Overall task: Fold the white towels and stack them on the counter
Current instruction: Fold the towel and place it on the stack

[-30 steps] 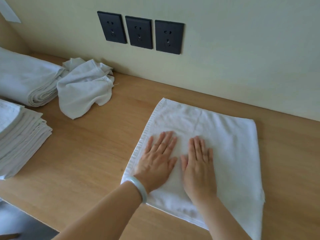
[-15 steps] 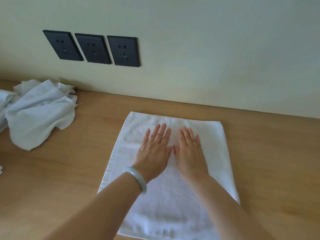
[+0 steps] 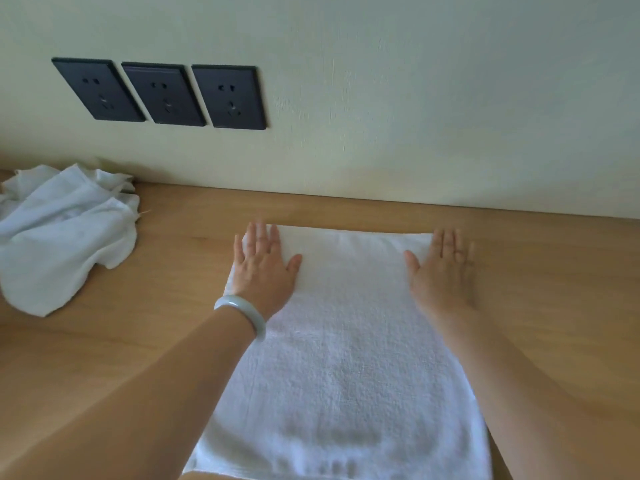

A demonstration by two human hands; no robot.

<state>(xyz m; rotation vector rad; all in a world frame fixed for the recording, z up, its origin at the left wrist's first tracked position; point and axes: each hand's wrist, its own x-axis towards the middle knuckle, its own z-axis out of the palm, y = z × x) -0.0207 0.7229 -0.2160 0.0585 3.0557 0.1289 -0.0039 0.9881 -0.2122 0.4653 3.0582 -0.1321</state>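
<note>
The left hand (image 3: 265, 271) and right hand (image 3: 445, 275) are pressing the white towel (image 3: 346, 358), fingers straight, gripping nothing. They are likely smoothing it for folding.

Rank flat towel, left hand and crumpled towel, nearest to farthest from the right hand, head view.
1. Flat towel: under the right hand, touching.
2. Left hand: on the towel's left corner.
3. Crumpled towel: far left on the counter.

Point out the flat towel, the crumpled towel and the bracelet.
flat towel (image 3: 346, 368): head view, its bare middle.
crumpled towel (image 3: 65, 237): head view, its central folds.
bracelet (image 3: 249, 311): head view, band's top.
</note>
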